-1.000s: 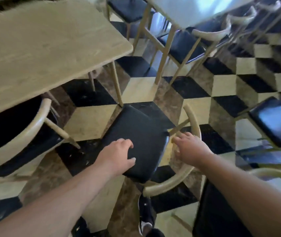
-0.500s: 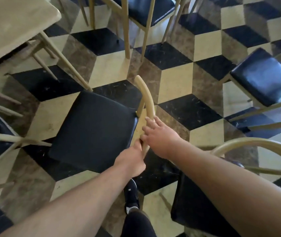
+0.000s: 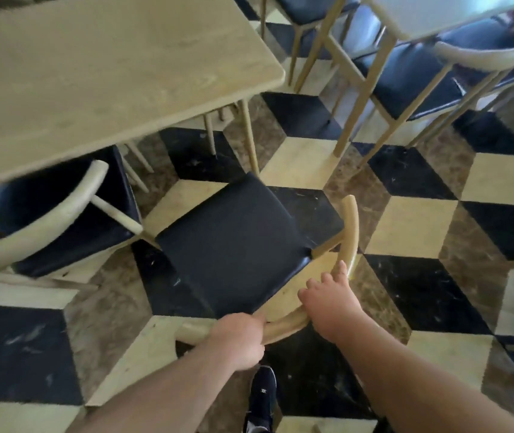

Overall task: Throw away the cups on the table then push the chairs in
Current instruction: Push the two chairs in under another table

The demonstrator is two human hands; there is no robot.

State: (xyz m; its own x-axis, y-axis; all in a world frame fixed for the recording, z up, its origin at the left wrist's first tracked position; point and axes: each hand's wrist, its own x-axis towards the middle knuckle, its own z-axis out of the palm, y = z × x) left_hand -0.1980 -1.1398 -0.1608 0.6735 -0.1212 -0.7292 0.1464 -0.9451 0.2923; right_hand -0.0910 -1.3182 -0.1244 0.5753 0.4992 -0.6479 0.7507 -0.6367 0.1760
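1. Head camera, the grip: my left hand [image 3: 239,342] is wrapped round the curved wooden backrest [image 3: 293,323] of the black-cushioned chair [image 3: 234,245]. My right hand [image 3: 332,303] rests on the same rail just beside it, fingers [image 3: 340,271] spread loosely over the wood, not clenched. A second ago the left hand lay flat on the seat cushion; half a second ago it came back beside the right on the rail, and now both hold the back.

2. Head camera, the chair: it stands on the checkered floor [image 3: 412,226] at an angle, its front corner pointing toward the table leg [image 3: 249,142] at the near corner of the wooden table [image 3: 99,82]. The seat is still wholly outside the tabletop's edge. Over the last second it has swung round from sitting more squarely in front of me to this skewed heading.

3. Head camera, the table: no cups show on the part of the tabletop in view, so I judge the throwing-away is done and the chairs are what remain. A neighbouring chair [image 3: 62,214] on the left sits partly under the table, its backrest sticking out.

4. Head camera, what it means: with two hands on the rail I can steer. My guess is the chair needs straightening clear of the leg before it slides under. My shoe [image 3: 262,398] stands close behind it.
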